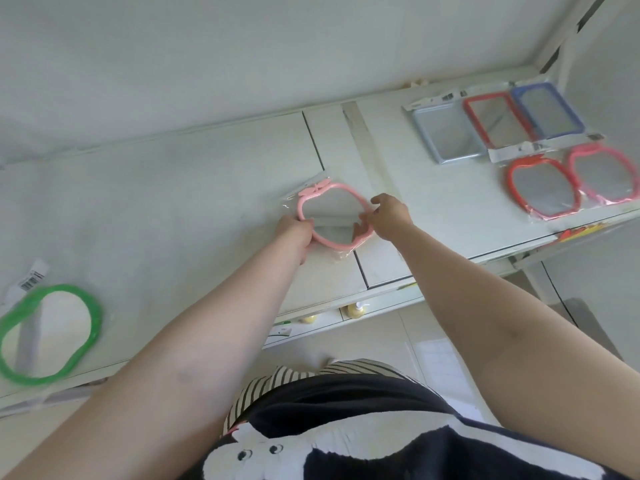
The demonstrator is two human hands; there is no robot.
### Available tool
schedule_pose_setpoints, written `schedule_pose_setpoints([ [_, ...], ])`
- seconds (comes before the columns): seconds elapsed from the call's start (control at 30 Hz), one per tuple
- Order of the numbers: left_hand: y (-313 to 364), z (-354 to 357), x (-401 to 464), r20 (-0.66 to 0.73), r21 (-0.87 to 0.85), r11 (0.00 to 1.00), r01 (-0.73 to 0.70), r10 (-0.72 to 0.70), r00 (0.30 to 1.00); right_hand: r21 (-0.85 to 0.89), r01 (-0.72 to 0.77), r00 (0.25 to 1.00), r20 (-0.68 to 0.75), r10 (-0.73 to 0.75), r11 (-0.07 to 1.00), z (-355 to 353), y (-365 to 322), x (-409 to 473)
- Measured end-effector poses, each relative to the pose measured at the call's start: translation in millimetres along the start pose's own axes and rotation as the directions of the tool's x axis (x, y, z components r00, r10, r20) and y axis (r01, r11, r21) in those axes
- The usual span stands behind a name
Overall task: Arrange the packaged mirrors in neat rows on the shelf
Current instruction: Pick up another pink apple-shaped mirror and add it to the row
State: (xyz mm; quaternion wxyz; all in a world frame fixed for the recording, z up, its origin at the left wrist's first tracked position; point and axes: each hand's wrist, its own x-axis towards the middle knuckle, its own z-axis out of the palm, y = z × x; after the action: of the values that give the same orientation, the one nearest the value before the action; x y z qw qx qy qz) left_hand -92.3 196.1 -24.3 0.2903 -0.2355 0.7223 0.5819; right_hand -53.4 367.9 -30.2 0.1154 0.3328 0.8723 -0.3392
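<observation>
A green mirror (pixel 48 332) in its clear pack lies flat at the shelf's (pixel 180 188) far left, well apart from the rest. At the middle, a pink mirror (pixel 332 216) in its bag sits on the shelf between both hands: the left hand (pixel 294 233) has its grip closed on the frame's left edge, the right hand (pixel 388 213) pinches the right edge. To the right lie two rows – a grey mirror (pixel 445 133), a red one (pixel 495 114) and a blue one (pixel 547 109) behind; an orange-red apple mirror (pixel 542 187) and a pink apple mirror (pixel 604 173) in front, edges overlapping
</observation>
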Motion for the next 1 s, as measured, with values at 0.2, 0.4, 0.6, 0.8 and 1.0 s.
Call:
schedule_pose_setpoints([
  [0.2, -3, -15, -2, 0.021, -0.069, 0.995, -0.075, 0.076, 0.997, 0.316, 0.003, 0.999, -0.039, 0.01, 0.949, -7, 11, -14],
  [0.4, -8, -33, -22, 0.135, -0.135, 0.987, -0.091, 0.109, 0.985, 0.671, -0.056, 0.997, 0.083, 0.0, 0.739, -18, 19, -58],
  [0.6, -23, -45, -51, 0.264, -0.115, 0.986, -0.12, 0.147, 0.953, 0.723, -0.061, 0.997, 0.008, 0.08, 0.688, -17, 36, -118],
  [0.8, -47, -63, -86, 0.368, -0.125, 0.987, -0.106, 0.145, 0.919, 0.699, -0.098, 0.98, -0.055, 0.19, 0.708, 2, 58, -194],
  [1.0, -57, -54, -114, 0.33, -0.166, 0.986, -0.014, 0.069, 0.941, 0.67, -0.125, 0.968, -0.081, 0.239, 0.732, 7, 93, -249],
])
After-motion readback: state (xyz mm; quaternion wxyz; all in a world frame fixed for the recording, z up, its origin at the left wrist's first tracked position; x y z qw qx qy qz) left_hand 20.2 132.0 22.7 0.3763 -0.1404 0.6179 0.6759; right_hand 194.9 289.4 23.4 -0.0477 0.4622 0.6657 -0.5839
